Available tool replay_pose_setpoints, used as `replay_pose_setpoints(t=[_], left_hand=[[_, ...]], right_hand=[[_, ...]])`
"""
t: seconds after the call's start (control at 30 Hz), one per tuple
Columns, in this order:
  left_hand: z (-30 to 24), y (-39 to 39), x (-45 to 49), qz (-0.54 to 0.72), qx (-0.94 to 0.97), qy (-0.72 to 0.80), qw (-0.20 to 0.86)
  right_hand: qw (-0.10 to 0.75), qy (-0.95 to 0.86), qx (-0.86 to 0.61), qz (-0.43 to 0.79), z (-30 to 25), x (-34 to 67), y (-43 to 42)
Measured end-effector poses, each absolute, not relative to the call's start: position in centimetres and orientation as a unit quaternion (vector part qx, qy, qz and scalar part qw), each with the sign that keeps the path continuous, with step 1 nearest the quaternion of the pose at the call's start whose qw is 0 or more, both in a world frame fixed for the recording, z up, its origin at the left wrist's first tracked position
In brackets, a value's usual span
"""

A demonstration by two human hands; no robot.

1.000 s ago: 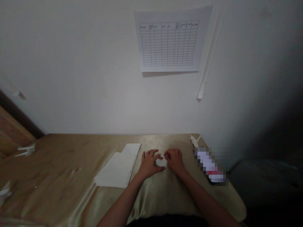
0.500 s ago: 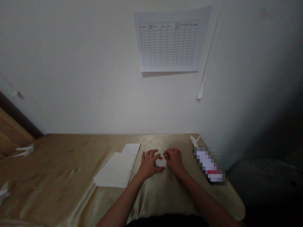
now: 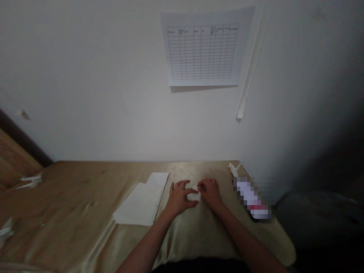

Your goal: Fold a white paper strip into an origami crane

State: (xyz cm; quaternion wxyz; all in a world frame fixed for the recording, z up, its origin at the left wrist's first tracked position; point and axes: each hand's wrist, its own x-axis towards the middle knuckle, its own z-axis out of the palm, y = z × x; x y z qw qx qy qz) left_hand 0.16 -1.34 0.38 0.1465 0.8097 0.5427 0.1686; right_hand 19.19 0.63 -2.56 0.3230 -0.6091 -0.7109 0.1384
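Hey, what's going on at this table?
A person is working on a small white piece of paper on a shiny gold-brown, cloth-covered table. The left hand reaches around it with thumb and fingers spread; the right hand has its fingertips bunched at its right edge, though whether they pinch it is too small to tell. White lined paper sheets lie to the left, and a folded white paper shape sits near the far right corner.

You face a pale grey wall (image 3: 99, 106), dimly lit, darker rightward, behind a round-cornered glossy tan table (image 3: 71, 204).
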Motion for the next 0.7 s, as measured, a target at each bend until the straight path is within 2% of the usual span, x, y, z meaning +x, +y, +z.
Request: replay_pose_setpoints(t=[0.7], left_hand=[[0.2,-1.3,0.1,0.174,0.809,0.542,0.145]], right_hand=[[0.279,-0.722,-0.626,0.091,-2.1,20.8,0.4]])
